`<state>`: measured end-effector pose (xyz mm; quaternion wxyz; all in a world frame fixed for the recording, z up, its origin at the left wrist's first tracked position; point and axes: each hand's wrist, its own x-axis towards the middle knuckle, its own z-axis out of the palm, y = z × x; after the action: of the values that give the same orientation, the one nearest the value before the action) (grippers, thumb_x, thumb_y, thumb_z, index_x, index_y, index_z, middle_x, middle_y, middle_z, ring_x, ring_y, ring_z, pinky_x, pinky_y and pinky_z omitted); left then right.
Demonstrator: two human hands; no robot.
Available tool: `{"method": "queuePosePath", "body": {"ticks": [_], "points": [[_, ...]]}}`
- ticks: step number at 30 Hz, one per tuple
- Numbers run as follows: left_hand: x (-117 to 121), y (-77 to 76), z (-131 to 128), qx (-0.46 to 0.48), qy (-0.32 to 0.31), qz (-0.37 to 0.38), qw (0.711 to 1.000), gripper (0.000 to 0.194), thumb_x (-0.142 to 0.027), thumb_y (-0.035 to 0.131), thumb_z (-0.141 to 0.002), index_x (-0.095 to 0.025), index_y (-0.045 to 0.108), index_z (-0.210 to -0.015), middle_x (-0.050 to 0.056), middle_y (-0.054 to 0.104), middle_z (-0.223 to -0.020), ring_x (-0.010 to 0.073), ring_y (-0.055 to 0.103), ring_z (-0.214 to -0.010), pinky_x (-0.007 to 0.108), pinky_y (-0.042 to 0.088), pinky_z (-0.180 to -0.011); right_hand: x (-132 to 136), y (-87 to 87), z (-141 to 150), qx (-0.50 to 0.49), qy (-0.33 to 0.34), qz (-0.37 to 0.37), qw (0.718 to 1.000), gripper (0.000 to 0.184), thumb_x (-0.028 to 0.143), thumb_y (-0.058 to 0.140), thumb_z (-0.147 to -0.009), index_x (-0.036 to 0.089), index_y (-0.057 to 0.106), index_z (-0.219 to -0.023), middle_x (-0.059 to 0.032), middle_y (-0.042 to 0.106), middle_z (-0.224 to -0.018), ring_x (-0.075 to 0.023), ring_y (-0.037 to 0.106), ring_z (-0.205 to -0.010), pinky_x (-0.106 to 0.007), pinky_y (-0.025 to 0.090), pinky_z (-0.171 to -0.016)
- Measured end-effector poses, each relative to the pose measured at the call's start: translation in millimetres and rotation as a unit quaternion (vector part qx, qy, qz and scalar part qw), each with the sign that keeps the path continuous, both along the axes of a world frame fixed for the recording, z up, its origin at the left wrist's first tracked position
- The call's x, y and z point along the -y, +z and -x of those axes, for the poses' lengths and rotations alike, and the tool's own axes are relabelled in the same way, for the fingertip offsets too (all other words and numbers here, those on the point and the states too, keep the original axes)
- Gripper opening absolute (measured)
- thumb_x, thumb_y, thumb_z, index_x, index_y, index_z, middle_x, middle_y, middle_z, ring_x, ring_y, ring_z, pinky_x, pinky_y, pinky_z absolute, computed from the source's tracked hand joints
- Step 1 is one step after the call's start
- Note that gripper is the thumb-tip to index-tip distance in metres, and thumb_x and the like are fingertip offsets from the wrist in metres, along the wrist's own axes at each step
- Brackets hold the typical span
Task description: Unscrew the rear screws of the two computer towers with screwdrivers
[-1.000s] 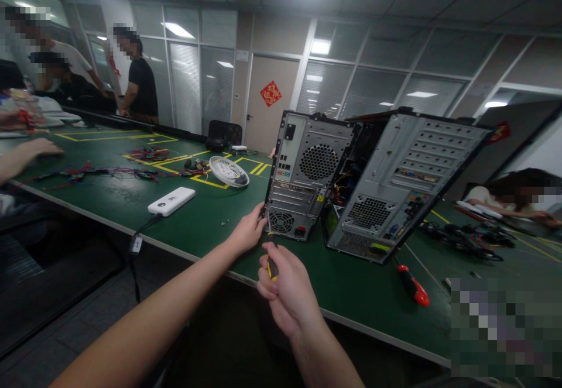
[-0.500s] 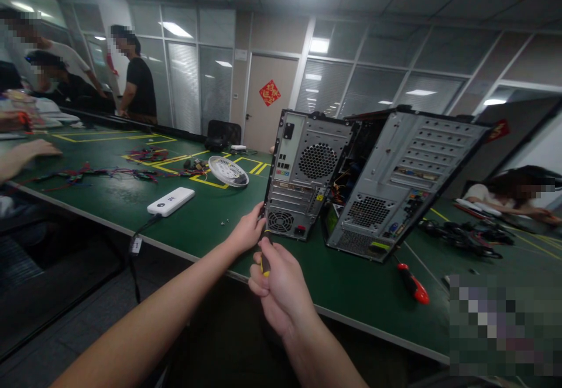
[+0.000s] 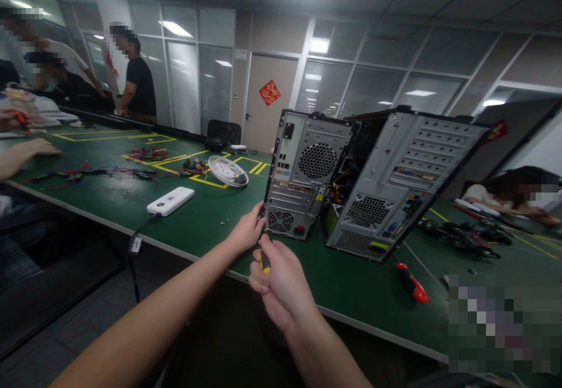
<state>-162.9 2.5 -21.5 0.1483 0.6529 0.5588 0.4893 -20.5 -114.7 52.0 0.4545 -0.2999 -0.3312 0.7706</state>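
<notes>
A computer case (image 3: 293, 192) stands upright on the green table, its back panel with fan grilles and ports towards me. My left hand (image 3: 249, 227) is closed at its lower left edge, with the fingertips partly hidden. Just below, my right hand (image 3: 283, 277) grips a black and yellow screwdriver (image 3: 265, 261), its tip end pointing at the bottom corner of the case. The screwdriver's shaft cannot be made out. To the right leans a second, larger computer case (image 3: 373, 201). Several small screws (image 3: 225, 222) lie left of my left hand.
A red and black screwdriver (image 3: 411, 283) lies at the right on the table (image 3: 351, 294). Further left are a white power bank (image 3: 171, 201), a white round basket (image 3: 228, 171) and tangled wires (image 3: 88, 172). Black cables (image 3: 461, 237) lie to the right. Other people are around the table.
My right hand and the screwdriver have turned very slightly. My left hand and both computer cases stay where they were.
</notes>
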Motion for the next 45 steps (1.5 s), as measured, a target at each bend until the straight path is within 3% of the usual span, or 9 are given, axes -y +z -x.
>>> {"method": "queuePosePath", "body": {"ticks": [9, 17, 27, 37, 45], "points": [[-2.0, -3.2, 0.5, -0.011, 0.007, -0.011, 1.000, 0.056, -0.023, 0.050, -0.096, -0.016, 0.043, -0.151, 0.017, 0.070, -0.132, 0.0270, 0.069, -0.119, 0.043, 0.052, -0.105, -1.9, -4.3, -0.5, -0.020, -0.019, 0.000, 1.000, 0.031, 0.031, 0.079, -0.072, 0.019, 0.053, -0.086, 0.0077, 0.056, -0.063, -0.0001, 0.031, -0.035, -0.016, 0.015, -0.037], [-4.3, -6.4, 1.5, -0.019, 0.016, -0.018, 1.000, 0.054, -0.023, 0.050, -0.096, -0.017, 0.044, -0.150, 0.016, 0.070, -0.131, 0.0258, 0.070, -0.119, 0.042, 0.052, -0.105, -1.5, -3.9, 1.2, -0.039, -0.033, 0.019, 0.999, 0.021, 0.028, 0.070, -0.076, 0.018, 0.055, -0.085, 0.0067, 0.055, -0.062, -0.0001, 0.028, -0.035, -0.017, 0.014, -0.036], [-5.3, -6.9, 1.8, -0.014, 0.010, -0.014, 1.000, 0.054, -0.022, 0.050, -0.096, -0.017, 0.043, -0.149, 0.015, 0.069, -0.133, 0.0249, 0.068, -0.121, 0.042, 0.051, -0.107, -1.5, -11.3, 4.7, -0.068, -0.034, 0.027, 0.997, 0.026, 0.033, 0.070, -0.076, 0.016, 0.058, -0.092, 0.0064, 0.055, -0.066, 0.0001, 0.026, -0.038, -0.018, 0.015, -0.037], [-2.5, -2.4, 1.0, -0.017, 0.009, -0.006, 1.000, 0.055, -0.022, 0.050, -0.096, -0.015, 0.043, -0.150, 0.017, 0.067, -0.138, 0.0267, 0.065, -0.126, 0.043, 0.049, -0.110, -1.3, -17.6, -4.6, -0.032, -0.035, 0.007, 0.999, 0.036, 0.033, 0.082, -0.068, 0.019, 0.055, -0.087, 0.0066, 0.059, -0.064, 0.0007, 0.030, -0.035, -0.015, 0.013, -0.037], [-1.5, -2.2, 1.1, -0.008, 0.000, -0.011, 1.000, 0.055, -0.022, 0.049, -0.096, -0.017, 0.043, -0.150, 0.015, 0.068, -0.136, 0.0254, 0.065, -0.127, 0.042, 0.050, -0.109, -0.5, -9.3, 0.2, -0.026, -0.035, 0.013, 0.999, 0.026, 0.031, 0.076, -0.079, 0.019, 0.054, -0.087, 0.0063, 0.057, -0.066, 0.0003, 0.031, -0.035, -0.015, 0.016, -0.036]]}}
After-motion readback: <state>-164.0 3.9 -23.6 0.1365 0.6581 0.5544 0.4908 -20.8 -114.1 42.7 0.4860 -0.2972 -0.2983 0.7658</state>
